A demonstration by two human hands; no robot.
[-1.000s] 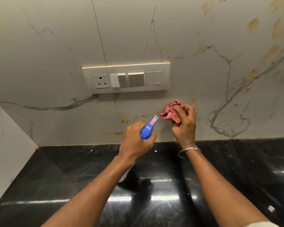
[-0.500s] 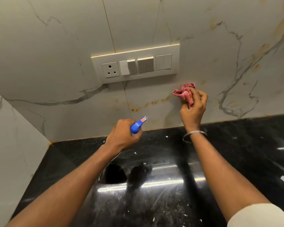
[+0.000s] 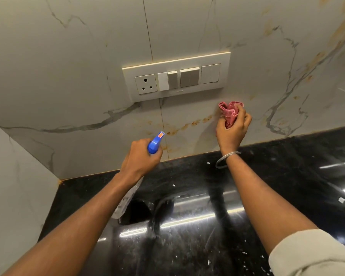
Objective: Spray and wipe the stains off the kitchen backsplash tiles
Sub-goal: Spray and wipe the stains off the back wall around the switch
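My left hand (image 3: 140, 158) grips a spray bottle (image 3: 155, 144) with a blue head and orange nozzle tip, pointed at the marble-look backsplash tile (image 3: 78, 76). The clear bottle body shows below my wrist. A line of orange-brown stains (image 3: 189, 125) runs across the tile between the nozzle and my right hand. My right hand (image 3: 232, 130) holds a crumpled pink cloth (image 3: 230, 112) against the tile just below the switch plate's right end.
A white switch plate (image 3: 176, 76) with a socket and several switches is mounted above the stains. A glossy black countertop (image 3: 207, 226) with white specks runs below. A side wall (image 3: 12, 186) closes the corner at left. More orange marks (image 3: 311, 64) streak the tile at upper right.
The view has shifted, so the switch plate sits lower in frame than half a second ago. My right hand with the cloth stays on the tile by the stains; my left keeps the sprayer aimed.
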